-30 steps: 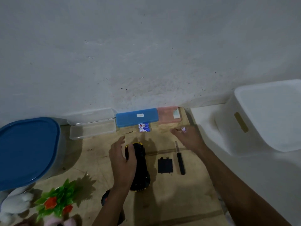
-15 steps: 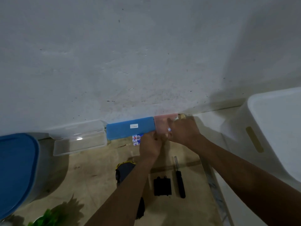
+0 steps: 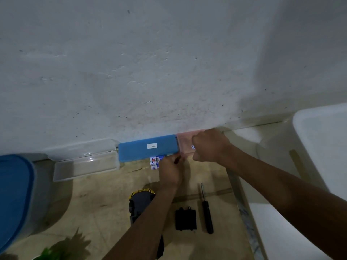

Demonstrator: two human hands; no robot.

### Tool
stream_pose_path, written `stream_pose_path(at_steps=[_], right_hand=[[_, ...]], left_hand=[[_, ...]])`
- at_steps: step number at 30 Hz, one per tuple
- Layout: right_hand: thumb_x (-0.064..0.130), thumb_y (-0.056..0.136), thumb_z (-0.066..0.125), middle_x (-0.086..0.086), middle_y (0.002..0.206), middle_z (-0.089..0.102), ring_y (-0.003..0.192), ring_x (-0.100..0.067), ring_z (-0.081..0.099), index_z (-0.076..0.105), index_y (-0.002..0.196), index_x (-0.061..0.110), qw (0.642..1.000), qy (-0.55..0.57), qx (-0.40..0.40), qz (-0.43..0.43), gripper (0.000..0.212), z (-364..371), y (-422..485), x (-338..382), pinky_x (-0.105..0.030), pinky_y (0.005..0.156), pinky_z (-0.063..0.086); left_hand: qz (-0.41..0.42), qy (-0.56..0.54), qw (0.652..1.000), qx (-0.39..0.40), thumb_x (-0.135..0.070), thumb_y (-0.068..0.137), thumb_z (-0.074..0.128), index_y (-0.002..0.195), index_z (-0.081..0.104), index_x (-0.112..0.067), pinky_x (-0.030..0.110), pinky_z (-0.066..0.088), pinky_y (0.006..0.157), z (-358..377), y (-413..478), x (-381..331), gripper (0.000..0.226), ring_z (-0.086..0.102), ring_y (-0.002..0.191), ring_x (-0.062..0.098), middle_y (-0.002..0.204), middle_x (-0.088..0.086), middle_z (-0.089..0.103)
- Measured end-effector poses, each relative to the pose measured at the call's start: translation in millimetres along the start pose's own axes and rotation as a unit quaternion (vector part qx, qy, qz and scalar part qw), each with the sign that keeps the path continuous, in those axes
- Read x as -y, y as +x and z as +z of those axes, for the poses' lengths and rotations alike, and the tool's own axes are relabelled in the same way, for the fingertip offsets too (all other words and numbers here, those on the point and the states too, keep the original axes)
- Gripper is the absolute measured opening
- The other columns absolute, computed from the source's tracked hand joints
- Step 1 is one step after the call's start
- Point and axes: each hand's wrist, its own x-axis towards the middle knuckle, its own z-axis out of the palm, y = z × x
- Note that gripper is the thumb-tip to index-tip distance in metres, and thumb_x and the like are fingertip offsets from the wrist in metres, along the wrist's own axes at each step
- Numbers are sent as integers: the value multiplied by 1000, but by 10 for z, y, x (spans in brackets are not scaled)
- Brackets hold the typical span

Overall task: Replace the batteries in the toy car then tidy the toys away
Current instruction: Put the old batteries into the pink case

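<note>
The black toy car [image 3: 139, 205] with a yellow front lies on the floor, partly hidden under my left forearm. Its black battery cover [image 3: 185, 219] and a black screwdriver [image 3: 206, 212] lie to its right. Loose white, blue and red batteries [image 3: 155, 162] sit in front of the blue box [image 3: 148, 148]. My left hand [image 3: 170, 170] pinches the front left edge of the pink box [image 3: 185, 145] by the wall. Over that box my right hand [image 3: 208, 145] is curled in a fist, holding a small white and blue battery [image 3: 193, 146].
A clear box [image 3: 84, 163] stands open left of the blue box. A blue-lidded bin [image 3: 15, 194] stands at far left, a white bin [image 3: 323, 147] at far right. A green toy plant [image 3: 50, 254] shows at the bottom edge. The wall is just behind the boxes.
My left hand has left the toy car and gone forward to the pink box. My right hand has moved onto that box with the battery. The view has shifted closer to the wall.
</note>
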Motion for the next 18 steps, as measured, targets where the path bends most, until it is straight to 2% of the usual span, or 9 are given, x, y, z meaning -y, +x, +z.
stream_pose_path(at_steps=[1, 3, 6, 8, 10, 12, 14, 16, 18], right_hand=[[33, 79, 60, 4, 65, 50, 60, -17, 51, 52, 78, 18, 1000, 10, -3, 1, 17, -31, 6, -43, -26, 60, 42], [34, 78, 57, 4, 67, 58, 60, -17, 55, 60, 79, 19, 999, 35, -37, 15, 15, -50, 27, -123, -25, 63, 49], [36, 82, 53, 0, 90, 74, 74, -22, 67, 69, 106, 25, 987, 90, -120, 50, 30, 3, 33, -191, -27, 69, 54], [35, 84, 57, -2, 96, 75, 78, -25, 70, 68, 114, 26, 971, 139, -180, 69, 33, 69, 53, -213, -31, 70, 55], [35, 85, 60, 0, 89, 76, 70, -25, 69, 69, 104, 26, 956, 160, -230, 83, 24, 133, 84, -192, -32, 63, 56], [32, 83, 65, 2, 76, 73, 58, -24, 67, 69, 90, 23, 933, 177, -294, 110, 12, 184, 101, -129, -30, 52, 53], [31, 80, 71, 2, 65, 69, 50, -22, 63, 65, 86, 21, 910, 185, -339, 148, 12, 247, 92, -54, -25, 45, 47], [36, 83, 72, 2, 60, 65, 47, -20, 61, 58, 86, 20, 890, 216, -349, 199, 21, 321, 84, 8, -25, 45, 45], [43, 85, 69, 3, 60, 62, 49, -18, 59, 53, 83, 19, 864, 274, -338, 252, 29, 356, 85, 41, -26, 47, 45]], left_hand=[[-3, -3, 1000, 1, -19, 96, 62, 111, 74, -10, 17, 44, 76, 4, -13, 3, 21, 63, 90, 10, 101, 4, 74], [-13, -20, 1000, 7, -14, 97, 60, 114, 72, -11, 18, 50, 69, -3, -60, -9, 21, 65, 80, 13, 89, 1, 73], [-11, -37, 999, 16, -23, 97, 60, 117, 70, -19, 32, 58, 68, 2, -137, -31, 22, 66, 66, 15, 74, -1, 71], [-14, -39, 999, 6, -34, 97, 57, 118, 70, -21, 33, 60, 64, 14, -167, -73, 28, 66, 59, 16, 74, 4, 73], [-49, -63, 997, -12, -38, 98, 55, 122, 68, -15, 21, 55, 53, 35, -148, -103, 36, 62, 49, 7, 83, 10, 76], [-70, -75, 994, -25, -37, 98, 57, 117, 71, -13, 16, 52, 48, 41, -111, -97, 34, 60, 45, 4, 75, 7, 74], [-81, -86, 992, -31, -36, 96, 60, 109, 76, -9, 27, 60, 61, 38, -72, -73, 34, 68, 59, 11, 76, 5, 75], [-93, -83, 992, -31, -33, 95, 62, 110, 75, -7, 36, 61, 76, 33, -56, -74, 33, 70, 74, 16, 88, 7, 77], [-93, -74, 992, -36, -26, 95, 62, 115, 72, -6, 31, 58, 83, 35, -51, -91, 29, 67, 81, 13, 99, 8, 76]])
